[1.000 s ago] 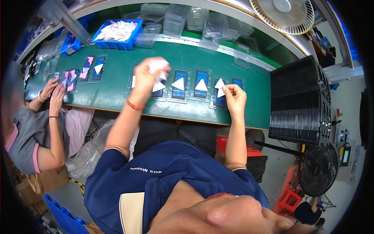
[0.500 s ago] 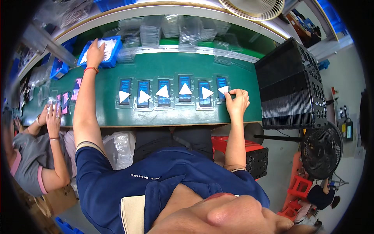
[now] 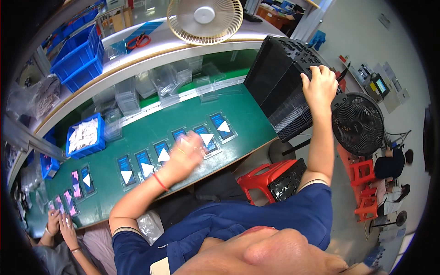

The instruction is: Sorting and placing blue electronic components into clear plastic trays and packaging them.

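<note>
My right hand (image 3: 318, 85) reaches far right and curls its fingers over the top of a tall stack of black trays (image 3: 279, 87). My left hand (image 3: 185, 155) hovers, blurred by motion, over a row of several blue flat packs (image 3: 161, 153) with white triangular pieces on them, lying on the green table (image 3: 247, 123). What the left hand holds is too blurred to tell. A red band sits on my left wrist.
A blue bin of white pieces (image 3: 85, 135) stands left of the row. Clear plastic trays (image 3: 169, 80) line the back. A beige fan (image 3: 205, 18) is above, a black floor fan (image 3: 357, 123) and red stools (image 3: 270, 176) to the right. A co-worker's hands (image 3: 59, 224) work lower left.
My left hand came back from the blue bin to the row of packs. My right hand left the rightmost pack and went to the black tray stack. The view swung right.
</note>
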Demonstrator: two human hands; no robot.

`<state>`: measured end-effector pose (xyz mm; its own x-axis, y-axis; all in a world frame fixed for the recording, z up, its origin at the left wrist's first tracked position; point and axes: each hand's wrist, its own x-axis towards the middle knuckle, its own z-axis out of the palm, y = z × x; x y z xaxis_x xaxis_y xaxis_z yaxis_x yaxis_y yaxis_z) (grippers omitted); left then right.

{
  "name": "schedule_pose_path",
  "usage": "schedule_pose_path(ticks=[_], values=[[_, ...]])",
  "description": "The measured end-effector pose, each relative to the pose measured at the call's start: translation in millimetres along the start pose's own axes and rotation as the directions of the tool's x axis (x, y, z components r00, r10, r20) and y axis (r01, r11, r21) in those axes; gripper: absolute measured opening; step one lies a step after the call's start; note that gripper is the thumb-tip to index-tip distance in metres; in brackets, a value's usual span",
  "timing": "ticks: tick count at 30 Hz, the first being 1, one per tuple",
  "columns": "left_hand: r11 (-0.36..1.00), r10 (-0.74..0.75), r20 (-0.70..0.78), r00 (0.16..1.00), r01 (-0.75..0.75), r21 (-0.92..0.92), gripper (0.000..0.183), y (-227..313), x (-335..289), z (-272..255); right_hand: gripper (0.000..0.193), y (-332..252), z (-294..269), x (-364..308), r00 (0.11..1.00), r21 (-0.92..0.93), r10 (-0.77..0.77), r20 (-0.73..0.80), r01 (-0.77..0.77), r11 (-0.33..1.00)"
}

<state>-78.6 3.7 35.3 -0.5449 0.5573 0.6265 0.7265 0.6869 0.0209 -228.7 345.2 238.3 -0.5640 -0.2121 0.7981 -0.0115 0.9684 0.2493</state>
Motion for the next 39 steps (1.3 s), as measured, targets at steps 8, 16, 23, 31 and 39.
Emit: schedule_pose_path(ticks=[8, 16, 23, 31, 39], values=[[0.928, 0.349, 0.356, 0.867, -0.266, -0.261, 0.039, 44.7, -18.1, 30.1, 0.037, 34.4, 18.9, 34.8, 0.862, 0.223, -0.033, 0.505, -0.094, 0.97], [0.953, 0.238, 0.329, 0.914, -0.153, -0.263, 0.036, 42.4, -26.6, 36.9, 0.04, 89.4, -21.6, 75.8, 0.844, 0.499, 0.047, 0.534, -0.36, 0.788], [0.961, 0.201, 0.397, 0.896, -0.103, -0.256, 0.037, 41.8, -20.7, 31.6, 0.034, 109.8, -112.5, -21.0, 0.899, 0.618, 0.26, 0.352, -0.432, 0.657], [0.966, 0.197, 0.429, 0.882, -0.099, -0.239, 0.044, 39.7, -12.2, 35.7, 0.038, 123.7, -68.5, -251.3, 0.67, -0.369, 0.722, 0.173, -0.635, 0.679], [0.97, 0.17, 0.47, 0.866, -0.061, -0.237, 0.045, 48.2, -10.3, 28.8, 0.025, 77.0, 97.5, -393.5, 0.133, -0.564, 0.896, 0.424, -0.736, 0.376]])
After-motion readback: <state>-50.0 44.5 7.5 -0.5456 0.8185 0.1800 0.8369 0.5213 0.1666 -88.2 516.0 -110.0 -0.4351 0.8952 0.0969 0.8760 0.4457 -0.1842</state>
